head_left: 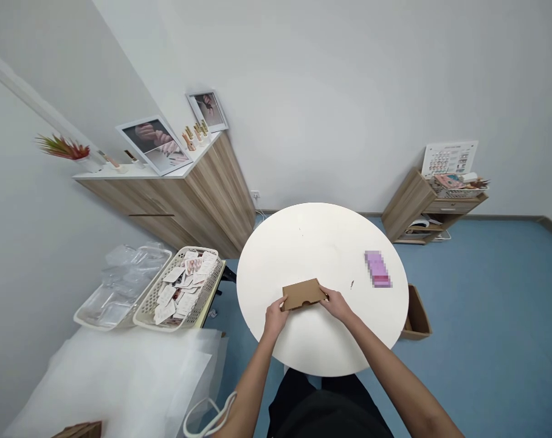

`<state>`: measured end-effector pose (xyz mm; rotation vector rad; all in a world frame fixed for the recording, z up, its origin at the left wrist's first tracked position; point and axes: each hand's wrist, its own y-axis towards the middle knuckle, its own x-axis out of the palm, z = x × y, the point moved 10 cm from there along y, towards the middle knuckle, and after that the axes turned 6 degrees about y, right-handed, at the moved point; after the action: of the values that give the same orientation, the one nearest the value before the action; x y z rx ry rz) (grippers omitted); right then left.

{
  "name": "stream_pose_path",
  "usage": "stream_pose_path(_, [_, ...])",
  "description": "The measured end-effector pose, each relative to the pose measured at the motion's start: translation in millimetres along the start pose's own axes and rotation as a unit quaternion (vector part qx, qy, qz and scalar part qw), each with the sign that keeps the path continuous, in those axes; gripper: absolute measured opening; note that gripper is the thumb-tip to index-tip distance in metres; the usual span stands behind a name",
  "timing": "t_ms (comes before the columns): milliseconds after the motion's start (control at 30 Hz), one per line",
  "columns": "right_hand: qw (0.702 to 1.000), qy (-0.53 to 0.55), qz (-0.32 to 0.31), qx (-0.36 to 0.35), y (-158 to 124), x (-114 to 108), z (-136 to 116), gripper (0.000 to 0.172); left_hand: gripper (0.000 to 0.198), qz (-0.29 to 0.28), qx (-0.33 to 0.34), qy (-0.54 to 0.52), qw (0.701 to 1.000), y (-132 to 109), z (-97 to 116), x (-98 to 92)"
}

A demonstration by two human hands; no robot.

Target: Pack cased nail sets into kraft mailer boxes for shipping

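Observation:
A flat brown cardboard box (302, 293) lies near the front of the round white table (312, 243). My left hand (276, 315) grips its left end with curled fingers. My right hand (335, 302) pinches its right end. Both forearms reach in from the bottom of the view. A small pink object (377, 269), blurred, rests on the table to the right, clear of my hands.
Left of the table stand a cream basket of small cards (185, 289) and a clear tray of plastic bags (116, 286). White sheeting (116, 377) covers a surface at lower left. An open cardboard box (417, 316) sits on the blue floor. Wooden cabinets line the wall.

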<state>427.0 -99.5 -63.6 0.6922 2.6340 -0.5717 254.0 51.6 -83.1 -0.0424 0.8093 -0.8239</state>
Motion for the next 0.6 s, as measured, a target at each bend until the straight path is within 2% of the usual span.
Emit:
stream_pose_path(100, [1.000, -0.017, 0.016, 0.015, 6.8, -15.3, -12.8, 0.035, 0.042, 0.036, -0.018, 0.033, 0.999, 5.6, 13.5, -18.7])
stream_pose_path(200, [0.999, -0.024, 0.012, 0.024, 15.3, -20.1, -19.2, 0.029, 0.033, 0.067, -0.034, 0.032, 0.997, 9.3, 22.8, -30.5])
stream_pose_path(300, [0.998, -0.016, 0.035, 0.051, 25.0, -26.0, -16.4, 0.026, 0.029, 0.070, -0.042, 0.016, 0.997, 12.3, 30.3, -34.1])
stream_pose_path(400, [0.993, 0.027, 0.045, 0.109, 33.4, -27.4, -4.2, 0.025, 0.027, 0.064, -0.055, 0.018, 0.996, 15.8, 35.3, -35.6])
stream_pose_path(600, [0.974, 0.123, -0.009, 0.189, 44.0, -25.7, 3.5, 0.022, 0.017, 0.042, -0.078, 0.023, 0.996, 30.9, 35.2, -36.6])
